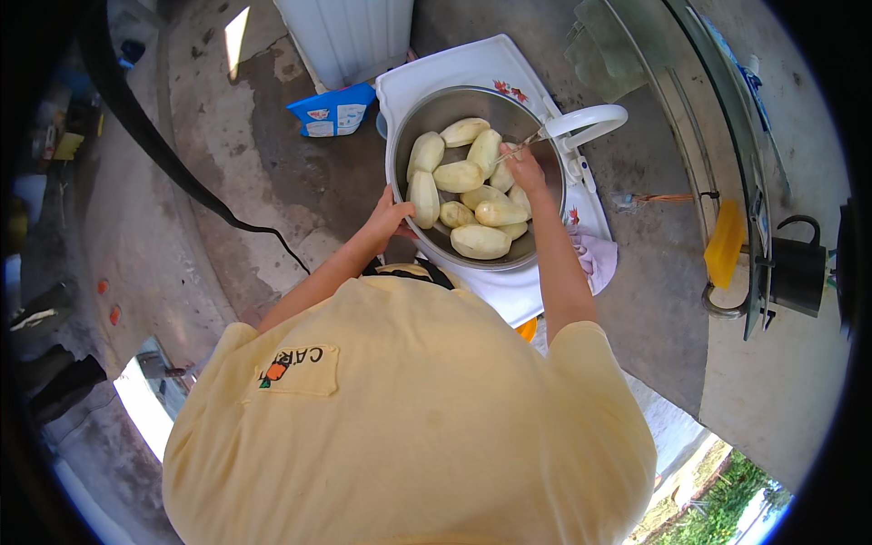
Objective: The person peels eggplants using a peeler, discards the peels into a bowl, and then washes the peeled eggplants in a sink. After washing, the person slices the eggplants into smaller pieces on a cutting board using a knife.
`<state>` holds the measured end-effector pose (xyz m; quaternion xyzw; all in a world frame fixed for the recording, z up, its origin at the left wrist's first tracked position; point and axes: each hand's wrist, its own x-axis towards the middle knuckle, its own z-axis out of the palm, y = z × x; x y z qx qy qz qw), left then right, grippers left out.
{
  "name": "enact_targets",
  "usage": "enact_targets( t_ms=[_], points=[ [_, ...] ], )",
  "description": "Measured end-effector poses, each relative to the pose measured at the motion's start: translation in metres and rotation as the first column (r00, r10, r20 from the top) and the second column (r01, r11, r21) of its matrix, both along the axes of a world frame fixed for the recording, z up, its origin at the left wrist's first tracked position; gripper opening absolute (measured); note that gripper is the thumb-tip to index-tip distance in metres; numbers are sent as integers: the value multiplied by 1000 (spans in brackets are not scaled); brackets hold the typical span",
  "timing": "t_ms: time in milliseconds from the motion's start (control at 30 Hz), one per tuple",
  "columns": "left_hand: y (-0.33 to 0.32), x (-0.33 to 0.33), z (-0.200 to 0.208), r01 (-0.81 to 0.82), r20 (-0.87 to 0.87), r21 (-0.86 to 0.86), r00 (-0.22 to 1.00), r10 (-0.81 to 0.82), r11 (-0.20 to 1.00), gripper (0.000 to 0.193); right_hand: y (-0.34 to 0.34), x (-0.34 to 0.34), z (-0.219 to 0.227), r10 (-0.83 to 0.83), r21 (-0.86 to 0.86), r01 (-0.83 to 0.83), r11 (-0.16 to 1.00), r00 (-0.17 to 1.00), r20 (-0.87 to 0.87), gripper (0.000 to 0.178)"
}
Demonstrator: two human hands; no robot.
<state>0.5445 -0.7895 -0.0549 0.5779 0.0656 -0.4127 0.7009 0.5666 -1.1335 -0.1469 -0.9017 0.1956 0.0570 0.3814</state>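
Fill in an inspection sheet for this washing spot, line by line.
Surface: white sink with red flower decorations; a white faucet reaches over its right side.
Job's things: metal basin on the sink, holding many pale, peeled-looking vegetables; their exact kind is unclear.
Clutter: blue packet beyond the sink's left edge; pink cloth at its right edge.
Hands: left hand grips the basin's left rim; right hand is inside the basin, beneath the faucet's tip, its hold unclear.
Cables: black cable curves down on the left.
Surroundings: concrete floor; black mug-like vessel far right.
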Motion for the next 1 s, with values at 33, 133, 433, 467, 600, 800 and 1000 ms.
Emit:
enact_targets(
  t_ms=[33,133,433,467,600,800,1000],
  points=[
    [5,-1,-6,-14,-7,-2,1000,14,1000,74,38,14,-12,-129,-129,120,984,989,-70,82],
    [9,-11,-6,-103,-12,38,995,103,994,75,82,21,37,49,217,-63,974,997,66,75],
    [15,-34,-11,-225,-114,-193,972,206,955,73,37,-80,89,-101,-394,317,863,871,481,55],
    [11,-35,-10,-223,-120,-199,972,202,954,72,24,-97,59,-294,-160,366,917,890,348,55],
    [24,-33,-9,-167,-120,-138,981,151,976,64,28,-105,40,-300,320,253,913,948,106,59],
    [81,69,18,-164,98,135,984,152,977,94,-20,-69,28,28,83,-71,994,901,433,52],
    [76,144,22,106,159,534,962,-223,839,40,18,30,84,228,-149,-198,969,948,221,46]
  ],
)
